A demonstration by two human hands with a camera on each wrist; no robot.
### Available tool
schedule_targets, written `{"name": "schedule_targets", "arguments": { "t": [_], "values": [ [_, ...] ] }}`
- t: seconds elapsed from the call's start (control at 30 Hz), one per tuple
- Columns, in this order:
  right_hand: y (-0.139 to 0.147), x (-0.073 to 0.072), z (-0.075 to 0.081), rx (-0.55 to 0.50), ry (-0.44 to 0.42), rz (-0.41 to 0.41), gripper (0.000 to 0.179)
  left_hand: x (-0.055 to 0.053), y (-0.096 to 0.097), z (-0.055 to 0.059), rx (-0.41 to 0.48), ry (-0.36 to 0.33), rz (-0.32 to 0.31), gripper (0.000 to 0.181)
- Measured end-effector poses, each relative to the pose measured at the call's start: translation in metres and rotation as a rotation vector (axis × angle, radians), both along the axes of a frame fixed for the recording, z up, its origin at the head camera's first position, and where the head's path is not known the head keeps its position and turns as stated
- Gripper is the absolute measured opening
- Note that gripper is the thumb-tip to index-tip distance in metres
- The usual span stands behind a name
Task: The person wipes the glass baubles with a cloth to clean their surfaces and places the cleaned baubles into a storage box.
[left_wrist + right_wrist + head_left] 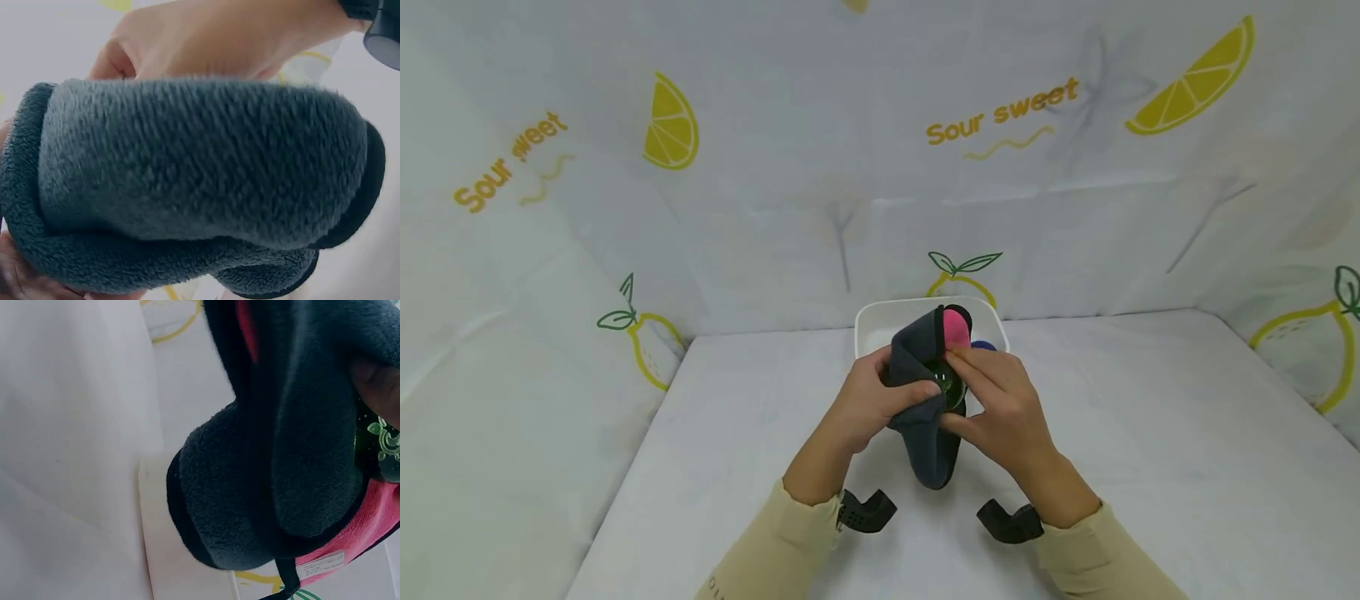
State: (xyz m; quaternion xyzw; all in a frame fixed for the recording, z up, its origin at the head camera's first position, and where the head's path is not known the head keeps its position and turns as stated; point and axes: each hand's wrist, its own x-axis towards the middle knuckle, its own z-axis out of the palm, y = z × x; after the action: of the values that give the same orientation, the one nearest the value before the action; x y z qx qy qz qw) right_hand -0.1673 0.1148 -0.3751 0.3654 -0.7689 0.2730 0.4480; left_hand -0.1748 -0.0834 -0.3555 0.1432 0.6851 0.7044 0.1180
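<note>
A plush cloth (pixel 917 346), dark grey-blue on one side and pink on the other with black edging, is bunched above the table. My left hand (pixel 876 402) grips its left part, thumb across the front. A dark green shiny object (pixel 950 385), looking like a glass cup or bowl, is wrapped within the folds; a light pattern shows on the green object (pixel 386 442) in the right wrist view. My right hand (pixel 1006 412) pinches the cloth's pink part at the upper right. Grey-blue cloth (pixel 200 162) fills the left wrist view, concealing the glass there.
Just behind the hands stands a white basin (pixel 880 317) at the table's far edge, with a blue thing (pixel 983 345) partly visible in it. The white-covered table (pixel 760 417) meets a hanging white sheet (pixel 775 208) printed with lemons. A white label (pixel 320 565) hangs on the cloth.
</note>
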Motion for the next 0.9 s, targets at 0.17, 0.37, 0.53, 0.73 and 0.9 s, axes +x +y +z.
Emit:
{"name": "schedule_targets", "arguments": {
  "t": [0.17, 0.37, 0.53, 0.73, 0.9],
  "values": [
    [0.001, -0.002, -0.001, 0.005, -0.004, -0.005, 0.064, 0.001, 0.005, -0.002, -0.026, 0.059, -0.024, 0.056],
    [0.001, -0.001, -0.004, -0.001, -0.07, -0.01, 0.059, 0.002, 0.006, -0.005, -0.012, 0.088, 0.024, 0.055],
    [-0.007, 0.006, -0.007, 0.074, -0.21, -0.042, 0.069, 0.003, -0.003, -0.011, -0.005, 0.02, 0.08, 0.054],
    [-0.014, 0.012, -0.009, 0.14, -0.338, -0.015, 0.073, 0.002, -0.017, -0.027, 0.082, -0.004, 0.094, 0.055],
    [-0.013, 0.009, -0.011, 0.065, -0.451, 0.034, 0.071, -0.003, -0.014, -0.035, 0.096, 0.046, 0.125, 0.059]
  ]
}}
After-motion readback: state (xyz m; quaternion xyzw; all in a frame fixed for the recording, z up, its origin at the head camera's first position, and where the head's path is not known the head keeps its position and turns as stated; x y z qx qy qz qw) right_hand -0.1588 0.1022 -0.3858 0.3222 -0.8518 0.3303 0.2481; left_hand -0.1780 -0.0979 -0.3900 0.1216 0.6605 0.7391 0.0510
